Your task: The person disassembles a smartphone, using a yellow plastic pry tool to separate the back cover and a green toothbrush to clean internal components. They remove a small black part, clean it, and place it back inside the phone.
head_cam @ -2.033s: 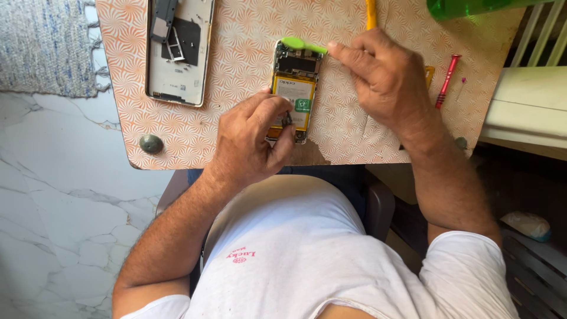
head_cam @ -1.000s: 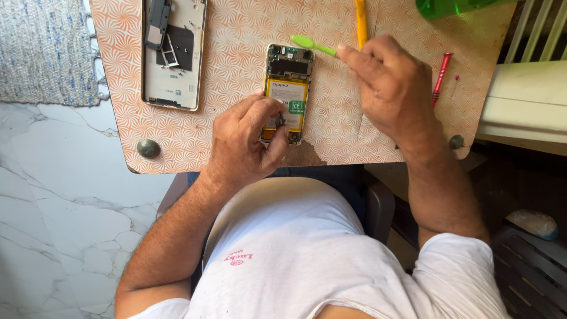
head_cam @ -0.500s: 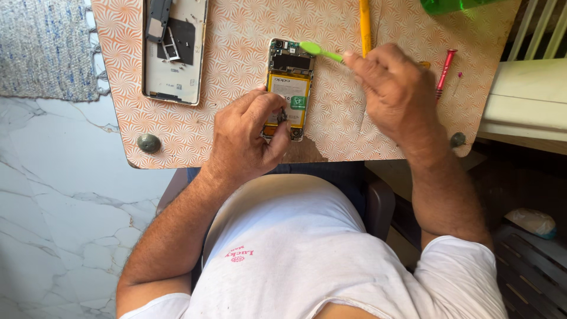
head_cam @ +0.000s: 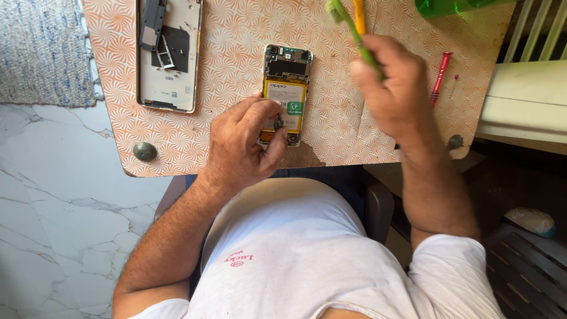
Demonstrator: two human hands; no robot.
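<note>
Opened phone [head_cam: 285,88] lies face down near the middle of the counter [head_cam: 236,35], back cover off, yellow battery and top circuit board exposed. Left hand [head_cam: 245,145] rests on the phone's lower end, fingers curled together, thumb and forefinger pinching a small dark part [head_cam: 277,122] right over the bottom of the battery. Can't tell what that part is, too small.

Right hand [head_cam: 393,88] is lifted to the right of the phone, not touching it, fist clamped round a green plastic pry tool [head_cam: 348,26]. Tool tip points up and left, toward the counter's far edge; it's motion-blurred.

Rest of the counter:
- removed back cover [head_cam: 168,53], inside up, well to the left of the phone, with a grey bracket and a small metal tray lying in it
- yellow tool [head_cam: 358,15] just beside the green one, partly behind it
- red screwdriver [head_cam: 440,77] right of the right hand
- green bottle [head_cam: 455,6] at the top right edge, mostly cropped
</note>
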